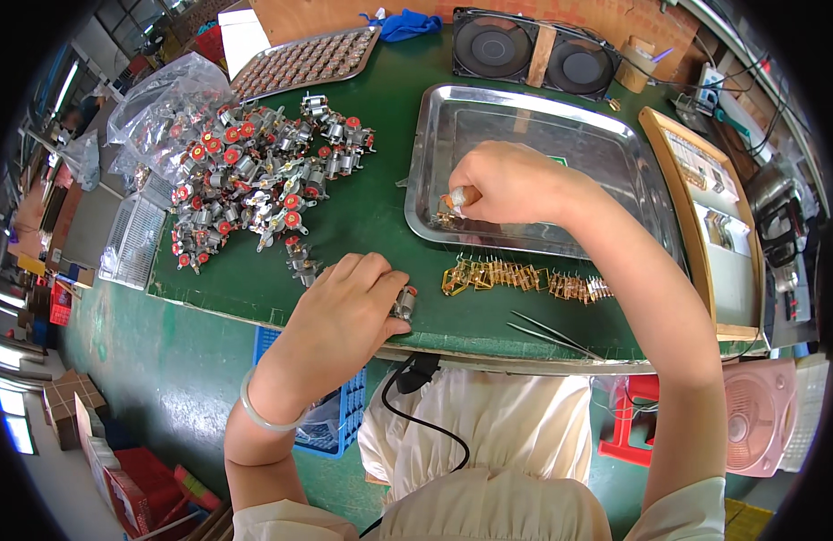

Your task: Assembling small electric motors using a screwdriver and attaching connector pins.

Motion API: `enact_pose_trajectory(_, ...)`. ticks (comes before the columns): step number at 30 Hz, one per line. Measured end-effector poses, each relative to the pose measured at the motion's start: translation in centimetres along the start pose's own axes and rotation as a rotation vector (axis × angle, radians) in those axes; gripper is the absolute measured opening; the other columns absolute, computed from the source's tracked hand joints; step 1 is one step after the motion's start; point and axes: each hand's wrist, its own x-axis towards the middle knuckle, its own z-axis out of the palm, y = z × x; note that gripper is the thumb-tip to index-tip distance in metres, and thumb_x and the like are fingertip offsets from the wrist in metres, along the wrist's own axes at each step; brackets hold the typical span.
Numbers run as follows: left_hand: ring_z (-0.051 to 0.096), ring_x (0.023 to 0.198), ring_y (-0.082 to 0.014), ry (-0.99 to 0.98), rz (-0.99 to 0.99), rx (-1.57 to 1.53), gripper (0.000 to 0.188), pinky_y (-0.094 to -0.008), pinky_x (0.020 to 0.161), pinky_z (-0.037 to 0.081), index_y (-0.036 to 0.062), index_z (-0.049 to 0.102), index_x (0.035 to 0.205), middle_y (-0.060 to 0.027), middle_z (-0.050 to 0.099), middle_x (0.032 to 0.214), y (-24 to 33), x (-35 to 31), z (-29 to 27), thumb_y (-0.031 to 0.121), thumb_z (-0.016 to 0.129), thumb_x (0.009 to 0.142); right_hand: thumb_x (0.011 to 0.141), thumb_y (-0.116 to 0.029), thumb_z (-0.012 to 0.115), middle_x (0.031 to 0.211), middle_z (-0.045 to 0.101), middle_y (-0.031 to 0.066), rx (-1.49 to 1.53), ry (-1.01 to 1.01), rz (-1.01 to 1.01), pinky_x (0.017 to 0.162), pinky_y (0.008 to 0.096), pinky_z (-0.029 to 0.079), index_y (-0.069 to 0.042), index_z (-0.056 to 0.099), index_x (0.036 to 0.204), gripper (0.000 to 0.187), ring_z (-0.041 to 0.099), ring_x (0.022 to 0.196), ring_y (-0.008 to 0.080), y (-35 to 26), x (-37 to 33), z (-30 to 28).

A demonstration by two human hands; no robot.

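Observation:
My left hand [340, 302] rests at the table's front edge, its thumb and fingers closed round a small motor [405, 304] with a silver body and a bit of red. Over the near left corner of a shiny metal tray [417, 180], my right hand [515, 183] bends down with its fingers pinched. Tape wraps a fingertip there. Small brass pieces [445, 215] lie just below those fingers; whether one is between them is hidden. In front of the tray runs a row of brass frame-like parts [493, 275]. Tweezers [553, 335] lie near the edge.
A heap of silver motors with red ends [272, 171] covers the table's left side, beside a clear plastic bag [164, 108]. Behind it sits a tray of small parts [308, 61]. Two black fans [493, 47] stand at the back, and a wooden-framed box [705, 212] at the right.

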Motion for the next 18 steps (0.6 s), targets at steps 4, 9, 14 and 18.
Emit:
enact_pose_trajectory(4,0.047,0.087,-0.0283,-0.045,-0.024,-0.034,0.036,-0.0346,0.076,0.04,-0.0003,0.053,0.096,-0.0104,0.049,0.094,-0.2,0.3,-0.3,0.012,0.066,0.064,0.067,-0.008,0.06,0.065,0.056,0.0134,0.084,0.126,-0.043,0.056,0.0364,0.041,-0.001,0.058,0.072,0.008,0.054,0.061,0.0287,0.8,-1.0,0.0)
enact_pose_trajectory(9,0.047,0.086,-0.0283,0.05,0.067,-0.109,0.033,-0.0351,0.075,0.04,0.002,0.053,0.093,-0.0104,0.05,0.093,-0.8,0.3,0.3,0.011,0.066,0.064,0.064,0.001,0.059,0.071,0.056,0.0118,0.176,0.472,-0.268,0.054,0.0332,0.041,-0.001,0.057,0.082,0.018,0.052,0.064,0.0271,-1.1,-4.3,-0.6)
enact_pose_trajectory(14,0.048,0.084,-0.0306,0.158,0.07,-0.08,0.04,-0.0366,0.075,0.04,0.0036,0.048,0.1,-0.0126,0.05,0.092,-0.9,-0.1,1.8,0.013,0.065,0.064,0.057,0.006,0.061,0.065,0.05,0.0096,0.22,0.456,-0.325,0.05,0.0333,0.039,-0.002,0.057,0.082,0.027,0.05,0.058,0.0258,-3.2,-7.3,0.4)
enact_pose_trajectory(18,0.049,0.083,-0.0278,0.199,0.128,-0.121,0.043,-0.0359,0.073,0.04,0.0073,0.048,0.101,-0.0089,0.05,0.092,-1.5,-0.3,2.2,0.012,0.067,0.062,0.057,0.003,0.062,0.067,0.048,0.0088,0.27,0.435,-0.357,0.047,0.0319,0.041,-0.003,0.056,0.089,0.033,0.05,0.055,0.0254,-4.6,-8.2,2.1)
